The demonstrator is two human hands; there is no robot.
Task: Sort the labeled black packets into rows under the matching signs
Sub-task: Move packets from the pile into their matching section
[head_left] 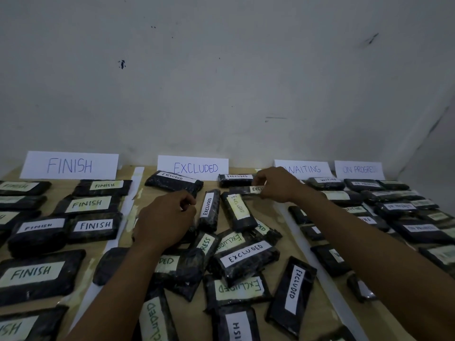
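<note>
A person's right grip (275, 185), a bare hand, is pinching a small black packet labelled EXCLUDED (246, 190) between thumb and fingertips. It is holding it just below the EXCLUDED sign (193, 167) at the back of the wooden counter (320, 321). The left grip (165, 217) is curling its fingers over the jumbled packets (246, 259) in the middle lane; whether it is holding one is unclear. FINISH packets (87, 204) are lying in rows under the FINISH sign (70, 165) on the left. The WAITING sign (304, 169) and ON PROGRESS sign (359, 170) are standing on the right.
</note>
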